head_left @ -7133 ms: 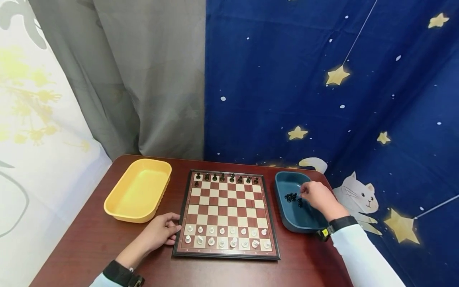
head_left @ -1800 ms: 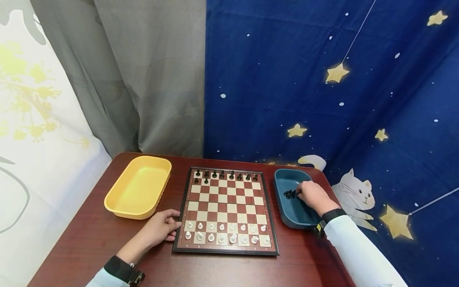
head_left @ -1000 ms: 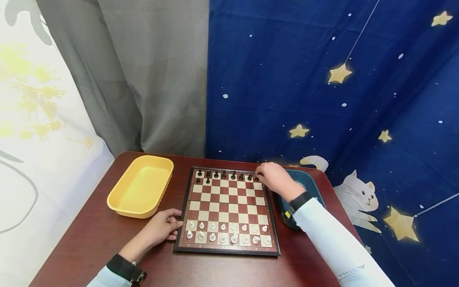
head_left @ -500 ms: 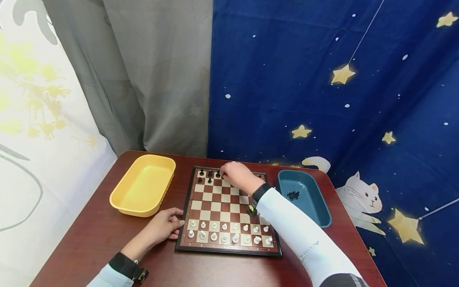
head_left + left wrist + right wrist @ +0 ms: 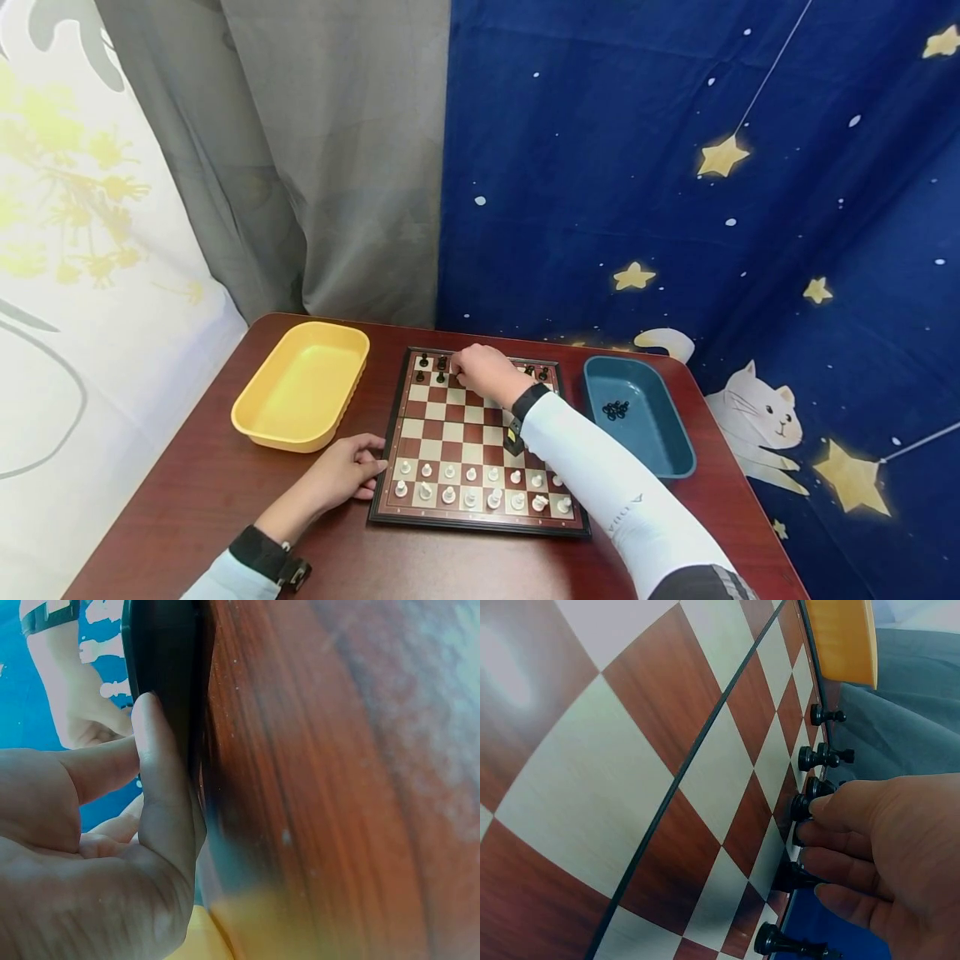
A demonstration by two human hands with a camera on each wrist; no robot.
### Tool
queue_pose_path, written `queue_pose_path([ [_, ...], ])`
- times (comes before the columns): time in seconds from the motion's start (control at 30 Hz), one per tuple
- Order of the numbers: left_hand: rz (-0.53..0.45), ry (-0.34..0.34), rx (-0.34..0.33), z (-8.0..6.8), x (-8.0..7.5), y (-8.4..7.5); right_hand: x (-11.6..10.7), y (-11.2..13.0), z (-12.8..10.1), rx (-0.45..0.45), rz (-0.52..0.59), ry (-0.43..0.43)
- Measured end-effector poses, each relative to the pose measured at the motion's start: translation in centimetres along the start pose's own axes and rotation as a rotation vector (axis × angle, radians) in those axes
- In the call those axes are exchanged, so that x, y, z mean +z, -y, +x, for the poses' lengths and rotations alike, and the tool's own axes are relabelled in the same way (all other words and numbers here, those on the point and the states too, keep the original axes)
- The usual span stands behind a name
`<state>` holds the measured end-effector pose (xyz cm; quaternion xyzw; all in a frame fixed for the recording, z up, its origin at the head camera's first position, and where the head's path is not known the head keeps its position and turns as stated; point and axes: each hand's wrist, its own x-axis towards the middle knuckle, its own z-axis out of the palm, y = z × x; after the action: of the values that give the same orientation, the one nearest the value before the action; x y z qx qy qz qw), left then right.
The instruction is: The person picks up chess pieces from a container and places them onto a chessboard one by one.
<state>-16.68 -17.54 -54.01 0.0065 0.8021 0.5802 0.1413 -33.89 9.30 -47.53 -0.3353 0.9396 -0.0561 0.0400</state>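
A chessboard [image 5: 452, 432] lies on the table, with two rows of white chess pieces [image 5: 448, 495] near the person. At its far edge my right hand [image 5: 483, 371] pinches a black pawn [image 5: 800, 808] between thumb and fingers, low over the second row from the back. Left of it stand two black pawns [image 5: 441, 377] in that row. Behind them runs a back row of black pieces [image 5: 791, 943], partly covered by the hand in the head view. My left hand [image 5: 337, 479] touches the board's left side, its fingers [image 5: 161, 765] lying along the frame.
To the right sits a blue tray [image 5: 675, 421] holding several black pawns [image 5: 615, 409]. A yellow tray [image 5: 300, 383] is on the left. Curtains hang behind the table's back edge. The right sleeve [image 5: 592, 467] passes over the board's right side.
My right hand has come from the blue tray leftward across the board's back with a black pawn. One more pawn stands in the second row than 7.1 s ago. The left hand stays put.
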Motion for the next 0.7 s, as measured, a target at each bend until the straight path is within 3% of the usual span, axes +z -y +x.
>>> queue_pose_path([
  [0.47, 0.001, -0.001, -0.008, 0.0, 0.0, 0.0, 0.5, -0.5, -0.1, 0.001, -0.006, -0.037],
  [0.7, -0.002, 0.004, -0.005, 0.0, 0.0, 0.0, -0.8, -1.9, -2.6, 0.029, 0.034, -0.076],
])
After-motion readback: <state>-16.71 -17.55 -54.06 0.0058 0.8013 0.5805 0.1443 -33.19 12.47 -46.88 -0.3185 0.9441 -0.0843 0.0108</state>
